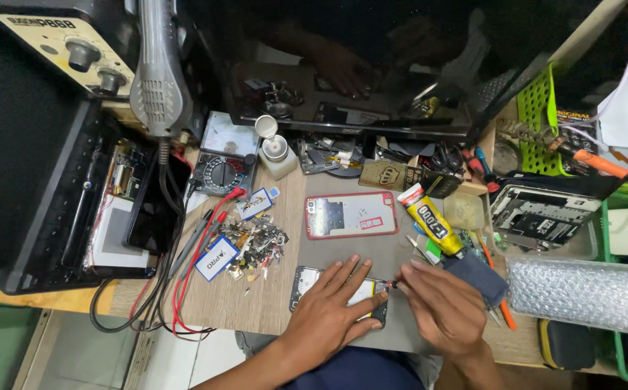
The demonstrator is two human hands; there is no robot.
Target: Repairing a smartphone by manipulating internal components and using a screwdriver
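- left hand (pixel 332 310) is laid flat, fingers spread, pressing down on an opened phone (pixel 305 283) at the near edge of the table (pixel 270 209), not gripping anything
- right hand (pixel 447 307) sits just beside it, fingers pinched shut on a small thin tool (pixel 393 285); the tip meets the phone's right edge, can't really tell what kind of tool it is
- just behind the hands there's a second phone with a red frame (pixel 351 214), lying flat, back exposed
- to the right of that, a yellow glue tube (pixel 431 219) lies tilted, cap pointing away from the person
- left of the opened phone: a messy pile of tiny screws and parts (pixel 256 245), with red probe leads (pixel 205 249) running past it up to a multimeter (pixel 220 173)
- small white pump bottle (pixel 274 148) stands upright next to the meter
- roll of bubble wrap (pixel 581 292) on the far right, well apart from the hands
- grey hot air handle (pixel 156 72) hangs top left
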